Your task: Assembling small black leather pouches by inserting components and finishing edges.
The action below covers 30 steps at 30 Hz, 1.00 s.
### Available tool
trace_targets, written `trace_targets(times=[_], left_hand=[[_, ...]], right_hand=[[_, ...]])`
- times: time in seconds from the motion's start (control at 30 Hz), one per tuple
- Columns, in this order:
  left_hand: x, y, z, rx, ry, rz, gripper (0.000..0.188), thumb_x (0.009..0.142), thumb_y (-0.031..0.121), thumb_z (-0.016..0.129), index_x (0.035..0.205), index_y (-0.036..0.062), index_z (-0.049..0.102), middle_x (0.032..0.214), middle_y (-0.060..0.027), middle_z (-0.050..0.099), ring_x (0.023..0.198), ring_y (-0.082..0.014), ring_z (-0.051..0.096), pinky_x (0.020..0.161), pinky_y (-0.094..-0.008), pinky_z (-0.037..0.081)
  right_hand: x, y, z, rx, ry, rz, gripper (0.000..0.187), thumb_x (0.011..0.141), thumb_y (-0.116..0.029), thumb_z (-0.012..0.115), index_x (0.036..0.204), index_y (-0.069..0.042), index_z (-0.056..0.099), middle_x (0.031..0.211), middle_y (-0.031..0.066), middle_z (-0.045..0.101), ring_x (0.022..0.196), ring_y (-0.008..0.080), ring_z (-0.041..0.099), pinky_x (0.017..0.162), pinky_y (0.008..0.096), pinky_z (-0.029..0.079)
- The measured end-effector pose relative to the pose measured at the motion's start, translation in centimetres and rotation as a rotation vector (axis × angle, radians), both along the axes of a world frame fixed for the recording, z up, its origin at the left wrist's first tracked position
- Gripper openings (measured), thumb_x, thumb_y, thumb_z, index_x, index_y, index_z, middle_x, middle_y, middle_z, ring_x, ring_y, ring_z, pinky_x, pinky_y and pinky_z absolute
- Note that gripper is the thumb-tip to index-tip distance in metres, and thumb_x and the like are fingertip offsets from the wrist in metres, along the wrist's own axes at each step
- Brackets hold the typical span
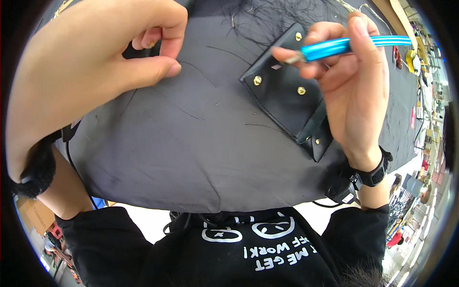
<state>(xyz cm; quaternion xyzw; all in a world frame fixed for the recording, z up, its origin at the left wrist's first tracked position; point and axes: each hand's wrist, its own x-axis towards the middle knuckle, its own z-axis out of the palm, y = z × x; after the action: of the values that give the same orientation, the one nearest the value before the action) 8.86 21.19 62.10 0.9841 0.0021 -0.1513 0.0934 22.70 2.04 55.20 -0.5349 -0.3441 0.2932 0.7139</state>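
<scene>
My right hand [351, 81] grips a shiny blue pen-shaped tool [334, 47] with a metal tip, held level just above a black leather piece [282, 95] with several brass rivets. The leather piece lies on a dark grey cloth [191, 143] that covers the work surface. My left hand [91, 62] is raised close to the camera at the upper left, thumb and forefinger pinched together on something small that I cannot make out. Thin black threads [196, 71] lie on the cloth between the two hands.
A tangle of loose black threads [267, 14] lies at the far edge of the cloth. A black band and small black device [356, 179] sit on my right wrist. Cluttered shelves and coloured items [420, 119] fill the right rim. A cardboard box [36, 215] sits lower left.
</scene>
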Motion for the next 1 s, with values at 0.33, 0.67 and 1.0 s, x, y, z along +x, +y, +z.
trace_targets(times=[0.33, 0.67, 1.0], left_hand=[[1.0, -6.2, -0.2, -0.094, -0.311, -0.135, 0.031, 0.058, 0.011, 0.074, 0.085, 0.0098, 0.058, 0.081, -0.0021, 0.046, 0.077, -0.0210, 0.042, 0.080, -0.0320, 0.031], [1.4, -6.7, -3.2, -0.289, -0.272, -0.132, 0.026, 0.062, 0.009, 0.074, 0.084, 0.0097, 0.060, 0.092, -0.0051, 0.050, 0.091, -0.0271, 0.048, 0.079, -0.0348, 0.041], [2.1, -5.9, -4.5, -0.266, -0.315, -0.258, 0.035, 0.066, 0.007, 0.072, 0.097, 0.0014, 0.057, 0.101, -0.0104, 0.055, 0.093, -0.0302, 0.051, 0.081, -0.0373, 0.042]], right_hand=[[-0.5, -3.5, 0.8, -0.140, -0.145, -0.129, 0.015, 0.097, -0.019, 0.042, 0.099, -0.006, 0.036, 0.071, 0.0107, 0.055, 0.048, 0.0134, 0.054, 0.043, 0.0232, 0.049], [0.2, -3.9, -0.4, -0.304, -0.329, 0.012, 0.015, 0.095, -0.016, 0.045, 0.099, -0.005, 0.037, 0.070, 0.0105, 0.057, 0.049, 0.0133, 0.056, 0.045, 0.0235, 0.050], [0.4, -4.6, -0.2, -0.379, -0.424, 0.061, 0.015, 0.095, -0.017, 0.045, 0.099, -0.005, 0.037, 0.069, 0.0098, 0.056, 0.048, 0.0130, 0.055, 0.045, 0.0241, 0.051]])
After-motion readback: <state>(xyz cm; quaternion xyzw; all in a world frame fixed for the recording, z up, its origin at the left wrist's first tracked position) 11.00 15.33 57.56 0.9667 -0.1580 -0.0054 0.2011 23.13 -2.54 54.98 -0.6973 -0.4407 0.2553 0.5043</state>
